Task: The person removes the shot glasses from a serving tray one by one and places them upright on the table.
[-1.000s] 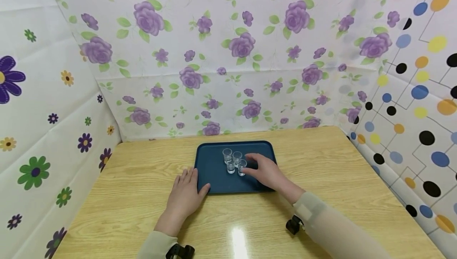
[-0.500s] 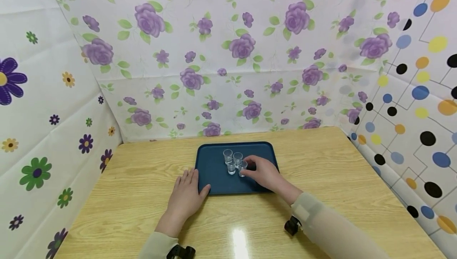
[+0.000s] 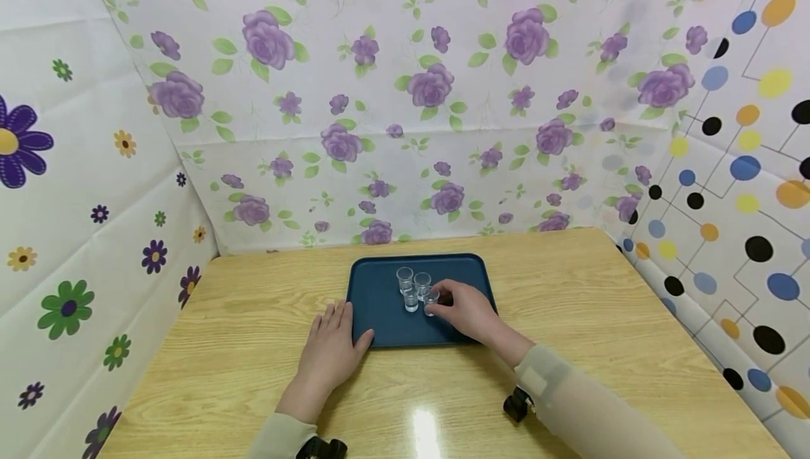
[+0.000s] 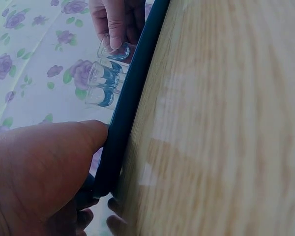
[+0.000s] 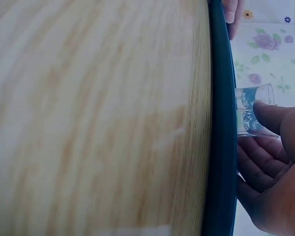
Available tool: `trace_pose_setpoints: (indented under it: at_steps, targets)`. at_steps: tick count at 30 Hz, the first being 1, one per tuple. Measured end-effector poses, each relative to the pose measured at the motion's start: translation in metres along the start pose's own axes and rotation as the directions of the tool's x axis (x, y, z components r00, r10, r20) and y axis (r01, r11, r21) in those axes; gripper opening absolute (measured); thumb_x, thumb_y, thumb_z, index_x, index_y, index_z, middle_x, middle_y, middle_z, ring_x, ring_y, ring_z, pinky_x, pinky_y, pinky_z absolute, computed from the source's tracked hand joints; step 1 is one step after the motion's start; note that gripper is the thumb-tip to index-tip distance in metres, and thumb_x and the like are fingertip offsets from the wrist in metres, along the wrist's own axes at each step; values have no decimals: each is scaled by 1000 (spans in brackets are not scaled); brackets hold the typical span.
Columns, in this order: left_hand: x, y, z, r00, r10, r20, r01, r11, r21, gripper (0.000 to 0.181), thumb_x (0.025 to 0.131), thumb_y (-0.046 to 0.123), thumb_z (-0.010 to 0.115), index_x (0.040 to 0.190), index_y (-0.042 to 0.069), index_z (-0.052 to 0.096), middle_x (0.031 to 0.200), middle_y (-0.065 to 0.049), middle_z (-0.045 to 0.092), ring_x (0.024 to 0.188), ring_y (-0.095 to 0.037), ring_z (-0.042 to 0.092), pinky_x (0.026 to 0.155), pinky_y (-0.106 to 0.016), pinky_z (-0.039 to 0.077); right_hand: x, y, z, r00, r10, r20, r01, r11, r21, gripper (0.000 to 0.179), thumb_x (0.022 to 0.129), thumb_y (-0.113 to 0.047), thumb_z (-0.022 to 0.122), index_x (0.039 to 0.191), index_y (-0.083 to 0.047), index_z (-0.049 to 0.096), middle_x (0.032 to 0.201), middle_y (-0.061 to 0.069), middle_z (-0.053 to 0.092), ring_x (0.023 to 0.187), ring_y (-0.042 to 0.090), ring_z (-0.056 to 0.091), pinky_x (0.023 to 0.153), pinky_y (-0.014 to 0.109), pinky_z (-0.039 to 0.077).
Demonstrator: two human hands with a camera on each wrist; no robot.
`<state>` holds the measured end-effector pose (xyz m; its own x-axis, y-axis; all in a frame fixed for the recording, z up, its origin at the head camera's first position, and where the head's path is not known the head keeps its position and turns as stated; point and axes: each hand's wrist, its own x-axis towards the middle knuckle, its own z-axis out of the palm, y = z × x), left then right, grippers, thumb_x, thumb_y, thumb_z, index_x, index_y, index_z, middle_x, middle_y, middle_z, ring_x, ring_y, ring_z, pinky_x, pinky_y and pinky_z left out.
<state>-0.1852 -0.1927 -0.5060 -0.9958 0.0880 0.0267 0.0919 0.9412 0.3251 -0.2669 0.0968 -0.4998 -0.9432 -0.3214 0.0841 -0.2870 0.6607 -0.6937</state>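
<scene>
A small clear shot glass (image 3: 433, 297) stands at the front right of a tight cluster on the dark blue tray (image 3: 380, 325). My right hand (image 3: 470, 313) pinches it between thumb and index finger; in the right wrist view the thumb (image 5: 273, 115) lies against its side. Three more shot glasses stand close by: one at the back left (image 3: 404, 278), one at the back right (image 3: 422, 282) and one at the front left (image 3: 410, 297). My left hand (image 3: 330, 348) rests at the tray's left front corner, fingers extended along the left side, thumb at the front rim.
The tray lies on a light wood-grain table (image 3: 240, 367), near its back edge. Behind hangs a cloth with purple roses (image 3: 430, 86). Patterned cloths also border the left and right sides. Both wrists wear small black cameras.
My right thumb and index finger have come together on the front right shot glass. The left hand stays at the tray corner, and the head view has tilted up slightly.
</scene>
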Motion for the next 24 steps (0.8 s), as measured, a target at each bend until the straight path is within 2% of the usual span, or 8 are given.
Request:
trace_pose_setpoints:
  at_steps: [16, 24]
  targets:
    - [2, -1, 0, 1000, -5, 1, 5, 1000, -4, 80, 113, 45, 63, 168, -7, 37, 175, -27, 34, 164, -48, 24, 134, -65, 18, -2, -2, -8, 998, -22, -51, 20, 999, -38, 27, 101, -32, 85, 122, -18, 77, 106, -7, 74, 96, 10, 69, 84, 38, 61]
    - [1, -1, -1, 1000, -18, 5, 18, 1000, -11, 81, 113, 46, 63, 169, -6, 36, 175, -26, 33, 165, -48, 23, 134, -65, 17, -6, 1, -23, 998, -16, -68, 15, 1000, -20, 26, 103, -32, 83, 123, -17, 76, 112, -5, 75, 105, 16, 72, 92, 43, 63]
